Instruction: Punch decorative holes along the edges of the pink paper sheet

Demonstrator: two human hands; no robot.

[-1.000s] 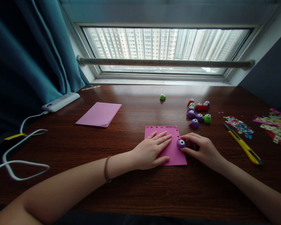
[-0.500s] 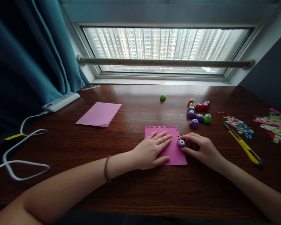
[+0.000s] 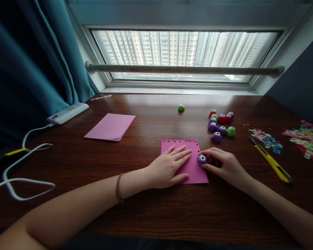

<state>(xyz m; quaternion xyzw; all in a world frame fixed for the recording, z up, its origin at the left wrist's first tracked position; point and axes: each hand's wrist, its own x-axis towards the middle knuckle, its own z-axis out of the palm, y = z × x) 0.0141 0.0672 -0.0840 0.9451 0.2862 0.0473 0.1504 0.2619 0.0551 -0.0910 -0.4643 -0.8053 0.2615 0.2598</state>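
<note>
A pink sheet (image 3: 195, 173) with small holes punched along its far edge and the upper part of its right edge lies on the brown table. My left hand (image 3: 169, 167) rests flat on it, fingers spread, holding nothing. At the sheet's right edge sits a purple craft punch (image 3: 202, 159) with a star mark on its white top. The thumb and fingers of my right hand (image 3: 225, 166) grip this punch from the right side.
Several punches (image 3: 222, 130) stand beyond my right hand, and a green one (image 3: 181, 107) sits apart. Rightward lie confetti (image 3: 267, 139), a yellow cutter (image 3: 272, 161) and paper strips (image 3: 307, 139). Leftward are pink paper (image 3: 111, 127), a white device (image 3: 68, 113) and a cable (image 3: 23, 180).
</note>
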